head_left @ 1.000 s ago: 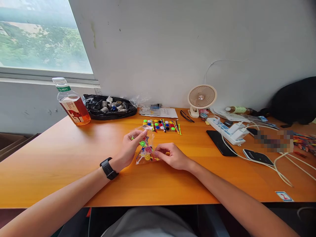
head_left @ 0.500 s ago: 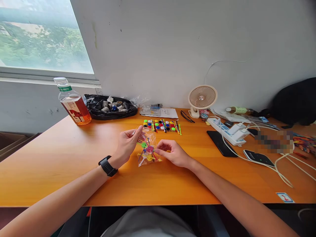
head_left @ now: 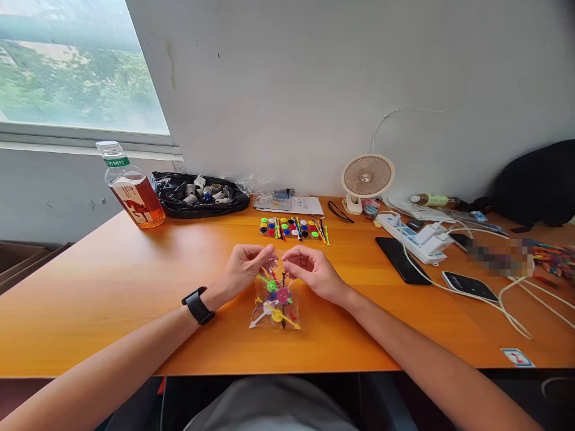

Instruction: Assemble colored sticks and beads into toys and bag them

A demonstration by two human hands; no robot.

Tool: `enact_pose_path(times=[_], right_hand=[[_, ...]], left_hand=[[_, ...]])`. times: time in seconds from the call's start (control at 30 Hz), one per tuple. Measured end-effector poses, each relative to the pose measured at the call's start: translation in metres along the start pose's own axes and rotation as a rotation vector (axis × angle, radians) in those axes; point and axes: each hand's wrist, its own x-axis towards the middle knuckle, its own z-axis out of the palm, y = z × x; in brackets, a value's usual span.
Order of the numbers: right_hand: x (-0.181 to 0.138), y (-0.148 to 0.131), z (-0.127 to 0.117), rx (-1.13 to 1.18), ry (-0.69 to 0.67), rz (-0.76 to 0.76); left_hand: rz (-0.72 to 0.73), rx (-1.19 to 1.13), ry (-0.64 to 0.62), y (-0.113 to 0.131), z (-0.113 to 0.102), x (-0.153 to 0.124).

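Note:
A small clear plastic bag (head_left: 275, 299) of coloured plastic discs and sticks hangs upright over the orange table (head_left: 112, 281). My left hand (head_left: 245, 267), with a black watch on its wrist, pinches the bag's top edge from the left. My right hand (head_left: 312, 272) pinches the same top edge from the right. Both hands meet above the bag, fingers closed on it. Behind them a row of loose coloured discs and sticks (head_left: 293, 228) lies on the table.
At the far left stands a tea bottle (head_left: 130, 187) beside a black bag of small parts (head_left: 200, 193). A desk fan (head_left: 366, 178), glasses (head_left: 338, 211), power strip (head_left: 415, 237), two phones (head_left: 403, 258) and cables fill the right side. Papers (head_left: 290, 205) lie by the wall.
Both hands moved up to the bag's top edge and lifted it upright; the bag now hangs nearer to me than before, when it lay between the hands.

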Motion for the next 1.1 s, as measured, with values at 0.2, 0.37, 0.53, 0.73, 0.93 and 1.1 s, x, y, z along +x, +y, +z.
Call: enact_pose_path(times=[0.2, 0.37, 0.53, 0.73, 0.93, 1.1], right_hand=[[0.002, 0.001, -0.009, -0.038, 0.092, -0.013], [0.003, 0.003, -0.016, 0.004, 0.115, -0.020], [0.003, 0.003, -0.020, 0.053, 0.149, -0.052], [0.001, -0.007, -0.019, 0.031, 0.118, -0.138], [-0.001, -0.011, -0.022, 0.008, 0.122, -0.152], [-0.002, -0.008, -0.022, -0.031, 0.125, -0.140]], left_hand=[[-0.041, -0.076, -0.135, 0.000, -0.008, 0.001], [-0.038, -0.056, -0.165, 0.000, -0.016, 0.004], [-0.022, -0.086, -0.118, 0.003, -0.020, 0.005], [-0.017, -0.147, -0.105, -0.003, -0.026, 0.007], [-0.019, -0.209, -0.114, -0.006, -0.026, 0.005], [0.022, -0.073, -0.076, 0.000, -0.017, 0.001]])
